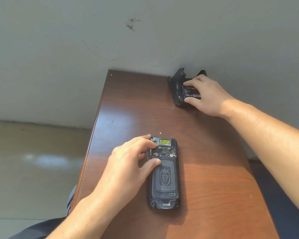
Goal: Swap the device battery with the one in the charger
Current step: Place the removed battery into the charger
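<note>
A dark handheld device (164,180) lies face down on the brown wooden table (128,109), its textured battery cover closed and a yellow label at its far end. My left hand (128,163) rests on the device's left side, fingers on its upper back and thumb on the cover. At the table's far right corner stands a black charger cradle (178,90). A black battery (191,92) with white print lies in it. My right hand (207,95) grips this battery between fingers at its far edge and thumb at its near edge.
A grey wall rises directly behind the table and the charger. The table's left edge drops off to a tan floor (33,161). Dark clothing shows at the bottom left.
</note>
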The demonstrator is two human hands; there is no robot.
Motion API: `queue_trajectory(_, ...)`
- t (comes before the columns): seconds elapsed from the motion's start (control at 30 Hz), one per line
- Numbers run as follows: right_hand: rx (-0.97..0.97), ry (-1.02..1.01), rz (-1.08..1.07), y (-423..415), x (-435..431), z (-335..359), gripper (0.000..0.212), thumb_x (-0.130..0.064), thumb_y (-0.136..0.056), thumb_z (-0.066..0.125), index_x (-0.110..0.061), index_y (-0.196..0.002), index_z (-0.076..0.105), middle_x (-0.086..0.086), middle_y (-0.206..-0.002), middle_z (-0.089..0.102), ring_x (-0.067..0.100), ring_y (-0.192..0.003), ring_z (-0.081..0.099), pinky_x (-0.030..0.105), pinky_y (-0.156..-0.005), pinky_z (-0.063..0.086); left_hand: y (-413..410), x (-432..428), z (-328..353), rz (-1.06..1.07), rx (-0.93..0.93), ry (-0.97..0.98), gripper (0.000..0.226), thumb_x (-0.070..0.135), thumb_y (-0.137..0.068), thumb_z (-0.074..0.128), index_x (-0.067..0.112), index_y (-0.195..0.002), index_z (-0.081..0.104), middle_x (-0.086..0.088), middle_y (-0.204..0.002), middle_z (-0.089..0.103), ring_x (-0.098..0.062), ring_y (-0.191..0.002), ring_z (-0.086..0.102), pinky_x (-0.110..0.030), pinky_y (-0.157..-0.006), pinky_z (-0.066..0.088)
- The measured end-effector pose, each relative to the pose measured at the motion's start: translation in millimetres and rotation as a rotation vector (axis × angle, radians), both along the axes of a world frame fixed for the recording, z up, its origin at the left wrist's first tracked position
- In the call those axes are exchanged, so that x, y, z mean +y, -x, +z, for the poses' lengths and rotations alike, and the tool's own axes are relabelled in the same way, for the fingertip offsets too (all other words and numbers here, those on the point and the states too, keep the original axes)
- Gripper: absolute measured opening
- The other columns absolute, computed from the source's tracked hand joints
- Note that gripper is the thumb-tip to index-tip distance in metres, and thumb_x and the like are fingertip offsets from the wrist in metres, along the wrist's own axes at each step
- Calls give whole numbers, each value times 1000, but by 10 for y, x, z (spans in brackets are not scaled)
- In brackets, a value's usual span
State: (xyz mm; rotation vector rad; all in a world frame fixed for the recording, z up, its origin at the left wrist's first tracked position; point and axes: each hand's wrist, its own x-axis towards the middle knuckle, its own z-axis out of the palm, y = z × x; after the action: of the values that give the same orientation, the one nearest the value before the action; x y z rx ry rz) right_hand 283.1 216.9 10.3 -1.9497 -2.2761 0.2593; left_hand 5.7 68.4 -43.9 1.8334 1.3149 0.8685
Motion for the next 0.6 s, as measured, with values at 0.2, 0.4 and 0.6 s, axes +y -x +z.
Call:
queue_trajectory(0.2, -67, -243, 57, -71, -166, -216, 47, -24, -94, 69, -4, -136, 61, 13, -129, 58, 37, -117, 56, 45, -105, 48, 12, 9, -14, -4, -12, 10, 30, 29, -78, 80, 30, -105, 68, 14, -128, 65, 1, -117, 61, -26, -91, 58)
queue_trajectory(0.4, -135, -301, 61, -36, -331, -477, 52, -2, -90, 56, -4, -142, 51, 13, -138, 51, 35, -125, 49, 52, -87, 57, 7, 6, -14, 4, -17, 10, 30, 28, -77, 80, 30, -105, 69, 14, -127, 66, 3, -115, 62, -25, -92, 58)
queue_trajectory(0.6, -234, -247, -27, 89, -424, -457, 66, 4, -86, 48, -7, -152, 40, 11, -151, 43, 34, -140, 39, 50, -82, 53, -2, -13, 4, 9, -1, 0, 29, 26, -77, 81, 28, -104, 70, 13, -125, 68, 4, -112, 63, -24, -92, 58)
